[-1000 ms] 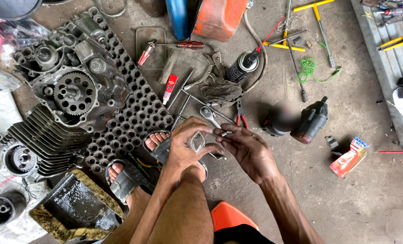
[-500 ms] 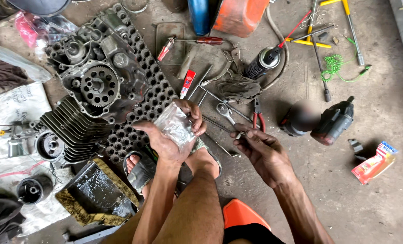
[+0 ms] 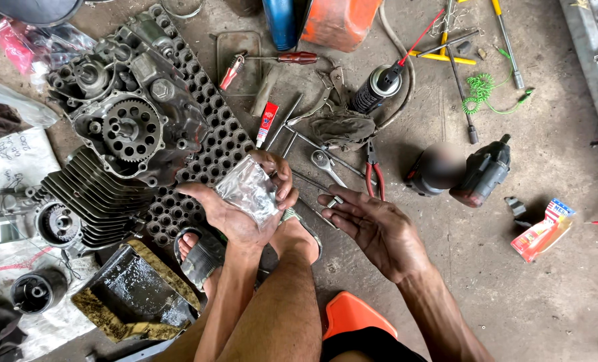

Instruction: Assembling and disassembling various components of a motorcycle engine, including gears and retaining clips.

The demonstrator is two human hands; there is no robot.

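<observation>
From the head view I saw my left hand cupped, fingers curled round a clear plastic bag above my sandalled feet. My right hand lay open, palm up, fingers together, a small bolt on the fingertips. A red-and-white tube lay beside the black grid mat, a red-yellow box sat far right, and bare concrete floor stretched lower right.

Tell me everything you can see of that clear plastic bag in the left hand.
The clear plastic bag is small, crumpled and glossy, with small pale metal-looking pieces faintly visible inside. It lies on the palm of the left hand, fingers curled over its right edge, held above the black grid mat. The right hand is apart from it.
</observation>
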